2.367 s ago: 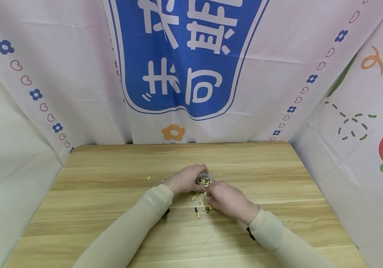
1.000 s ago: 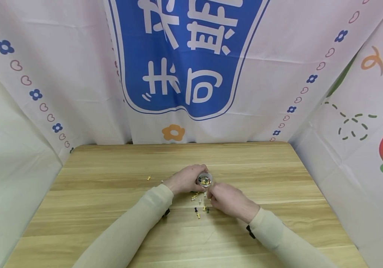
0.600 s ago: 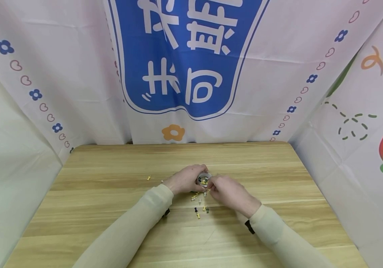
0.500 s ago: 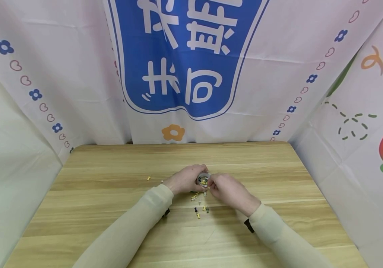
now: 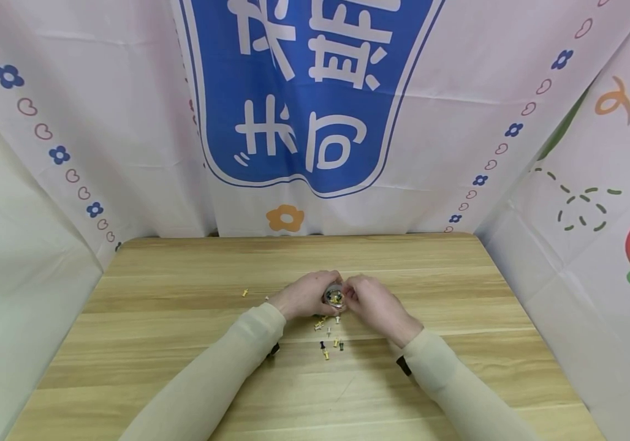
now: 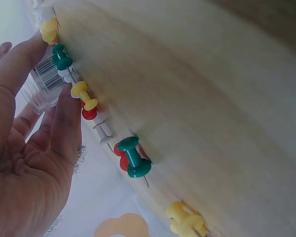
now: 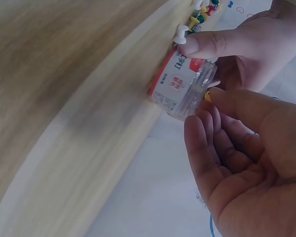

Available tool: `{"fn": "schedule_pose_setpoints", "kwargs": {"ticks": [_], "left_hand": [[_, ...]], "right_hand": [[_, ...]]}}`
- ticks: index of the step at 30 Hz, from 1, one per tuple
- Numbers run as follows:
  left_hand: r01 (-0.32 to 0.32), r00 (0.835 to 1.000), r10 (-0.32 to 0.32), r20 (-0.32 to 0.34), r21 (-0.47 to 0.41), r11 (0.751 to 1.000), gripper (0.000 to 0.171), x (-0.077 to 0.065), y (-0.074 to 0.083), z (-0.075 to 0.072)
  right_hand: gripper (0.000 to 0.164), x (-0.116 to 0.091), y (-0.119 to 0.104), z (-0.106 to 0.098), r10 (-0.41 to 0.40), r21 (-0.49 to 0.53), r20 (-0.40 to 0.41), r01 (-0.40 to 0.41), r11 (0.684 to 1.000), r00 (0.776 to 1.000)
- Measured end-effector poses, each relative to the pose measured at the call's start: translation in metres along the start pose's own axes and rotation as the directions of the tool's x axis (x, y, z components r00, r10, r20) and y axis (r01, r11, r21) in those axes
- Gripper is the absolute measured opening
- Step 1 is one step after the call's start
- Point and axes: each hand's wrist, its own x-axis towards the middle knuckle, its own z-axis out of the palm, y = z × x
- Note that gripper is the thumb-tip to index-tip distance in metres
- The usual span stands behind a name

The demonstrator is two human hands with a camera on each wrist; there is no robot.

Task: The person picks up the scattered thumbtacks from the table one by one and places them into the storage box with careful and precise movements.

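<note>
My left hand (image 5: 306, 294) grips a small clear plastic jar (image 7: 176, 81) with a red-and-white label, thumb and fingers around its side. Push pins of mixed colours lie inside, seen through its mouth in the head view. My right hand (image 5: 377, 307) is right at the jar's rim, a yellow push pin (image 7: 208, 96) pinched at the thumb tip. Loose pins lie in front of the jar: a white push pin (image 5: 328, 331), a dark push pin (image 5: 322, 345) and several yellow ones. A green push pin (image 6: 132, 157) shows large in the left wrist view.
The wooden table (image 5: 403, 257) meets a white printed curtain (image 5: 436, 153) at its far edge. A lone yellow push pin (image 5: 246, 293) lies left of my left hand. More pins sit around and under the left forearm.
My right hand has moved up from the near right of the jar to its rim. The cluster of pins in front has thinned by its right end. The left hand has stayed in place.
</note>
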Motion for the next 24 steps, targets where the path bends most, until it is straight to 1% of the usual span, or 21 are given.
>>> {"fn": "schedule_pose_setpoints", "kwargs": {"ticks": [6, 13, 15, 19, 22, 24], "left_hand": [[-0.002, 1.000, 0.002, 0.001, 0.014, 1.000, 0.054, 0.000, 0.000, 0.001], [-0.008, 1.000, 0.008, 0.000, 0.009, 1.000, 0.054, 0.001, 0.000, 0.001], [-0.010, 1.000, 0.010, -0.001, 0.003, 1.000, 0.054, 0.001, -0.001, 0.001], [-0.008, 1.000, 0.008, -0.001, -0.003, 1.000, 0.054, 0.001, -0.001, 0.001], [-0.011, 1.000, 0.011, -0.004, -0.002, 1.000, 0.054, 0.001, 0.000, 0.000], [-0.012, 1.000, 0.012, -0.002, 0.003, 1.000, 0.055, 0.000, 0.000, 0.000]], "right_hand": [[0.018, 0.003, 0.002, 0.002, 0.018, 0.001, -0.026, -0.018, 1.000, 1.000], [0.020, -0.001, 0.000, -0.002, 0.019, -0.020, -0.011, -0.019, 1.000, 1.000], [0.019, -0.004, -0.001, -0.004, -0.003, -0.034, -0.012, 0.003, 0.999, 1.000], [0.017, -0.010, -0.007, -0.006, -0.072, -0.063, -0.014, 0.071, 0.995, 0.997], [0.015, -0.015, -0.011, -0.004, -0.114, -0.084, -0.003, 0.113, 0.990, 0.994], [0.013, -0.018, -0.013, -0.003, -0.127, -0.097, 0.011, 0.127, 0.987, 0.992]]}}
